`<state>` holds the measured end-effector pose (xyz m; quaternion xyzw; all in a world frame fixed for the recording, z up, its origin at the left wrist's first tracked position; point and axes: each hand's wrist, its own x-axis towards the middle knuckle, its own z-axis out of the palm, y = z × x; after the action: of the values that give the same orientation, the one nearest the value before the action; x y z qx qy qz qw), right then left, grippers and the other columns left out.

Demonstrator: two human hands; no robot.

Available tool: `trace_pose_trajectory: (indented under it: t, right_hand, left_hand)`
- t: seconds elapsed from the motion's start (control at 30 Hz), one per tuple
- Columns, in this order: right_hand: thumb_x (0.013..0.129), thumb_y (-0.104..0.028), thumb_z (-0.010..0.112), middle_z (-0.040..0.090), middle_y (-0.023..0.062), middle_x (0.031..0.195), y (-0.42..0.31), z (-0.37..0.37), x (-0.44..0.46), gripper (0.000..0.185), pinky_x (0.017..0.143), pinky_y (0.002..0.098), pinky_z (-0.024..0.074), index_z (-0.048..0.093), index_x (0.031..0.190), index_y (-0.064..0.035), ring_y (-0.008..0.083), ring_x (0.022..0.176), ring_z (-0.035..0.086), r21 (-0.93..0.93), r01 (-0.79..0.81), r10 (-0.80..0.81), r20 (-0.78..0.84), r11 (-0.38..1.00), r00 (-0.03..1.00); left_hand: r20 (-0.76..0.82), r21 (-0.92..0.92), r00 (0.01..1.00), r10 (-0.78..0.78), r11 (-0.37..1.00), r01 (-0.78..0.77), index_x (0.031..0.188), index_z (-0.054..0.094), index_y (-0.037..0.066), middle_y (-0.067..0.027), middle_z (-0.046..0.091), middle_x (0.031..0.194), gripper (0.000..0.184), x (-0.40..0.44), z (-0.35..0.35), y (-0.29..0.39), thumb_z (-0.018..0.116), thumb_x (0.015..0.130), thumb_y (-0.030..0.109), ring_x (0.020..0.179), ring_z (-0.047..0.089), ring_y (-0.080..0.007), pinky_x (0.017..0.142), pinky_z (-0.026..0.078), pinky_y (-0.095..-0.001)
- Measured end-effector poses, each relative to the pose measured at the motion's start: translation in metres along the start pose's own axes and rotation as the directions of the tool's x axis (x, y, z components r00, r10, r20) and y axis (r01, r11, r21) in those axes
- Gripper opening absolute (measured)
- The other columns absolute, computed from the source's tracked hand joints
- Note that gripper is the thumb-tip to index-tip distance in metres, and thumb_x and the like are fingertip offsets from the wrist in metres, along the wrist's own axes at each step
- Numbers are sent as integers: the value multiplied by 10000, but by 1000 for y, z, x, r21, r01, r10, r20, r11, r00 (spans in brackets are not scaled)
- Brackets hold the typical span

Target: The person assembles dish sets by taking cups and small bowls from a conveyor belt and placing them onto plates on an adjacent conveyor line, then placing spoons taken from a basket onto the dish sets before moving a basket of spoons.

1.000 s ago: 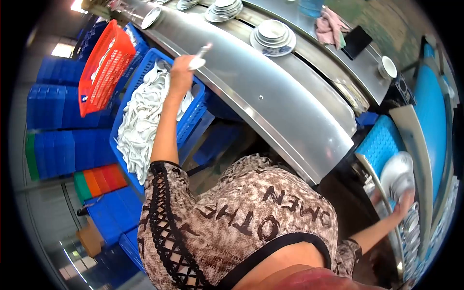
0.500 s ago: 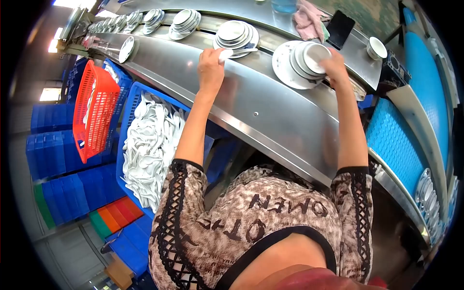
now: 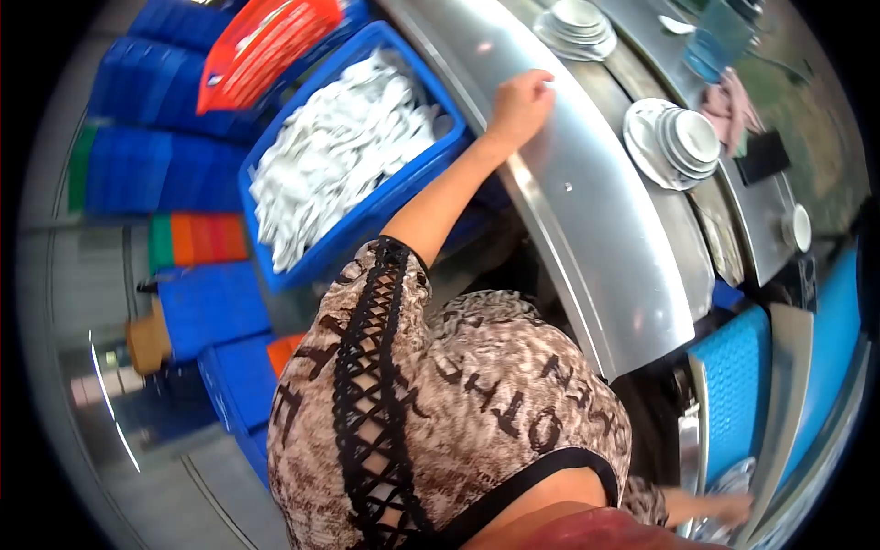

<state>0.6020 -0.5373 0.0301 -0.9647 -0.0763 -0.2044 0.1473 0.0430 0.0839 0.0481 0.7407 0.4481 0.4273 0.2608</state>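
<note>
Head view: dish stack is now released at 2 o'clock; left hand (1 o'clock), right hand (4 o'clock): contents undetermined.

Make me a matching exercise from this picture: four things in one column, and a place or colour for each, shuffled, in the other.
1. left hand
2. spoons
3. right hand
4. cloth

A. at a blue belt
B. pink
C. at the metal counter
D. heaped in a blue basket

Pairs: 1-C, 2-D, 3-A, 4-B
</note>
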Motion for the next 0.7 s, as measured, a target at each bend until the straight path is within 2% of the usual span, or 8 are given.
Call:
trace_pose_trajectory:
  t: [0.03, 0.1, 0.13, 0.27, 0.37, 0.47, 0.53, 0.7]
  right_hand:
    - [878, -225, 431, 499, 110, 1194, 24, 4, -2, 370, 910, 315, 383, 495, 1196, -46, 183, 1076, 480, 38, -81, 77, 90, 996, 993]
    - [871, -225, 436, 495, 116, 1197, 56, 16, -6, 377, 911, 321, 384, 493, 1195, -41, 190, 1079, 479, 121, -230, 201, 213, 966, 956]
    - [867, -225, 439, 493, 119, 1199, 71, 23, -8, 380, 911, 323, 385, 492, 1195, -39, 193, 1081, 479, 154, -274, 231, 251, 949, 940]
    - [853, -225, 450, 486, 130, 1206, 86, 28, -16, 395, 912, 334, 386, 489, 1193, -29, 206, 1086, 477, 193, -338, 267, 318, 921, 910]
    - [842, -225, 458, 480, 138, 1211, 89, 39, -24, 406, 913, 342, 388, 486, 1192, -21, 216, 1090, 476, 221, -365, 276, 348, 905, 896]
    - [831, -224, 466, 474, 147, 1216, 86, 43, -36, 417, 915, 350, 389, 484, 1191, -14, 226, 1094, 474, 256, -396, 298, 347, 882, 889]
    - [824, -224, 471, 470, 152, 1220, 103, 47, -54, 425, 915, 355, 390, 482, 1191, -9, 233, 1097, 473, 267, -459, 355, 359, 847, 863]
    - [806, -224, 484, 461, 166, 1228, 132, 50, -77, 446, 917, 369, 392, 478, 1189, 4, 249, 1104, 471, 382, -474, 335, 376, 793, 864]
  left_hand:
    - [-64, 1, 997, -39, 999, 39, 946, 610, 21, -122, 638, 785, 220, -13, -18, -18, 582, 749, 115, 700, 627, -186, 645, 490, -285]
    - [-170, 297, 985, 33, 955, 20, 926, 620, 44, -109, 617, 731, 202, -20, -72, -68, 565, 739, 96, 661, 610, -193, 614, 478, -298]
    - [-223, 356, 975, -2, 931, 83, 886, 615, 51, -138, 598, 767, 190, -27, -98, -74, 563, 707, 88, 698, 581, -276, 632, 462, -358]
    - [-272, 673, 931, -241, 644, 364, 930, 616, 55, -153, 594, 816, 256, -45, -182, -138, 593, 686, 132, 805, 573, -319, 735, 454, -383]
    - [74, 833, 930, -361, 536, 142, 1035, 579, 56, -198, 562, 985, 432, -56, -234, -178, 648, 639, 216, 929, 532, -344, 820, 432, -393]
    - [343, 831, 806, -483, 556, -21, 1231, 427, 51, -220, 394, 1256, 842, -74, -271, -205, 750, 523, 374, 1166, 376, -344, 959, 338, -403]
    - [357, 827, 820, -447, 559, -55, 1306, 305, 44, -205, 316, 1318, 1033, -64, -261, -202, 772, 470, 432, 1219, 297, -361, 1001, 285, -408]
    - [152, 938, 885, -440, 347, 11, 1269, 336, 68, -146, 387, 1256, 877, -56, -225, -130, 730, 532, 336, 1172, 325, -378, 982, 283, -463]
